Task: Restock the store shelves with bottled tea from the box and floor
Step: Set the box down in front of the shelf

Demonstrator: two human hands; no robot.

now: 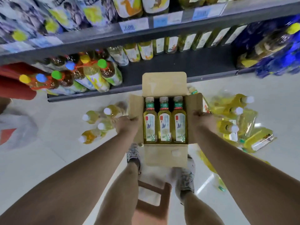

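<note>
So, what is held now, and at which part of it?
The open cardboard box with three tea bottles inside. The left grip holds its left side, and the right grip holds its right side.

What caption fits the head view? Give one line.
Open box showing three tea bottles, held by left hand and right hand; loose bottles lie on the floor before the shelf.
</note>
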